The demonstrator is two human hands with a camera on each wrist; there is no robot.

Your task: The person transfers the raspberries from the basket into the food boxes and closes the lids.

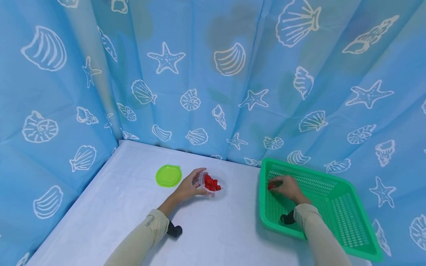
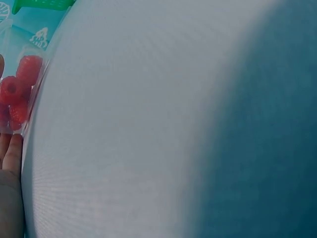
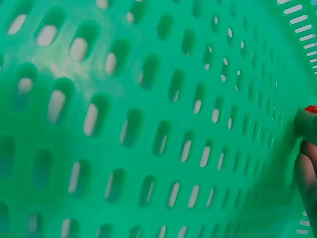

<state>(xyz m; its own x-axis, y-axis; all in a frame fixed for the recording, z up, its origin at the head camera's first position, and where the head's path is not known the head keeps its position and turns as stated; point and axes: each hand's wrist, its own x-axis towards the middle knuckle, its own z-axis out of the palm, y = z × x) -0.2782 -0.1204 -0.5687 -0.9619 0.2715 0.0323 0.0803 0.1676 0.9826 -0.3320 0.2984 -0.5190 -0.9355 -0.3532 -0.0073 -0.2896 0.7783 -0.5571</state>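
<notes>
My left hand (image 1: 186,189) grips a clear plastic tub (image 1: 222,178) low over the white table, fingers and thumb spread around its side. Several red raspberries (image 1: 211,182) lie inside the tub, tilted toward me; the left wrist view shows raspberries (image 2: 28,70) close up through its wall. Inside the green basket (image 1: 262,207), near its left end, my right hand (image 1: 288,188) pinches a red raspberry (image 1: 271,186). At the right wrist view's edge, only the fingertips (image 3: 307,124) and a bit of red show.
A lime-green lid (image 1: 168,176) lies flat on the white tablecloth (image 1: 213,236), left of the tub. The basket has slotted sides and a raised rim, and stands at the table's right. A blue shell-patterned curtain (image 1: 199,74) hangs behind and along the left.
</notes>
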